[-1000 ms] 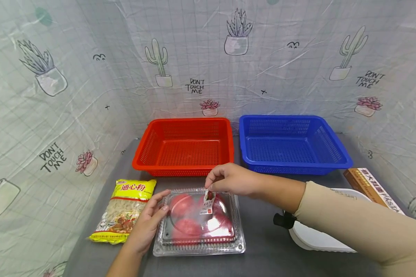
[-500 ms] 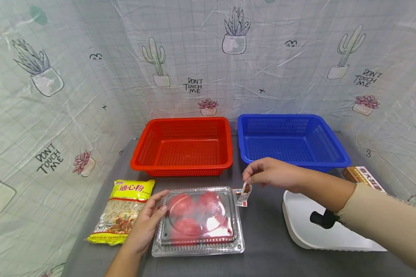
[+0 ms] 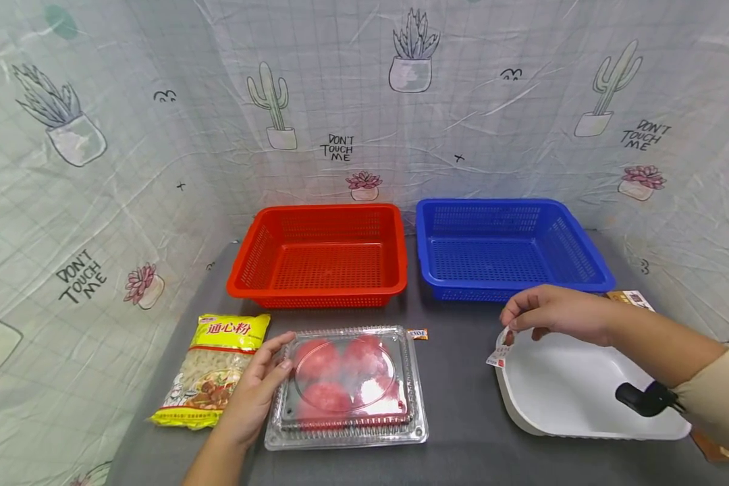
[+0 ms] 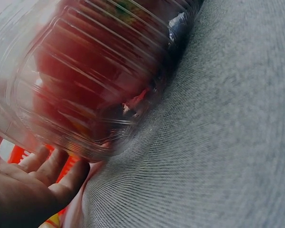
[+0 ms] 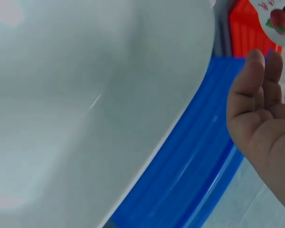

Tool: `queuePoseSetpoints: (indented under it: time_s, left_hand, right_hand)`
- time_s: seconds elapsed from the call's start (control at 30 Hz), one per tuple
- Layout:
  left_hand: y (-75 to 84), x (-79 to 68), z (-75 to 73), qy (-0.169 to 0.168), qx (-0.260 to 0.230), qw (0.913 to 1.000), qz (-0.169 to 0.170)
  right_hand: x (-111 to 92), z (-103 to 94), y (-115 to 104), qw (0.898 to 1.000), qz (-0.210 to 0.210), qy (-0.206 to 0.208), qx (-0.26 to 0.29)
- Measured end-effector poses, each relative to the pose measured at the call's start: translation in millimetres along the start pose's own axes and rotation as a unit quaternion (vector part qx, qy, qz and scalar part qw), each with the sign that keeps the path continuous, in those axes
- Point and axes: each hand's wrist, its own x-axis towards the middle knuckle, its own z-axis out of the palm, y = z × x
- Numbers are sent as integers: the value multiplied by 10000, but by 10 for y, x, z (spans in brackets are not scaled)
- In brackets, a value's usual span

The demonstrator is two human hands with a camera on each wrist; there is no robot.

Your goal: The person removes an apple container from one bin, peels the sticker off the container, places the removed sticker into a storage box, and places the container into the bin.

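My left hand (image 3: 252, 391) rests along the left side of a clear plastic clamshell box (image 3: 416, 385) lying flat on the table. Several red round fruits (image 3: 325, 398) show through its lid. In the left wrist view, the fingertips (image 4: 76, 175) touch the box's lower edge. My right hand (image 3: 553, 314) pinches a small white packet (image 3: 499, 352) by its top, so that it hangs down over the left rim of a white tray (image 3: 577, 398). A red fruit is printed on that packet (image 5: 278, 21), as the right wrist view shows.
Yellow-ended macaroni bag (image 3: 219, 371) lies left of the clamshell. Behind stand a red basket (image 3: 318, 293) and a blue basket (image 3: 510, 287). A small orange-and-white packet (image 3: 418, 334) lies by the clamshell's right corner. Part of a brown pasta box (image 3: 638, 300) shows behind the tray.
My right hand has carried the small white packet from above the clamshell lid rightward to the white tray's edge. This uncovers the orange-and-white packet. My left hand stays by the box.
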Motion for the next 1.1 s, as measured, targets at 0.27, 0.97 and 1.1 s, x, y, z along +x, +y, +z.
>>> queuePoseSetpoints:
  time_s: [0.27,0.97,1.1]
  left_hand:
    - [11,9,-8,9,54,10000,24]
    - [4,-20,12,55,1,10000,33]
    - [-6,-15,18,74,8,9999,69]
  right_hand:
    - [-218,-223,328,9993,280,-253,-75]
    - [-280,-63,924,9906,1033,-37,-902]
    - [-253,-16,977,9866,1276,217,-998]
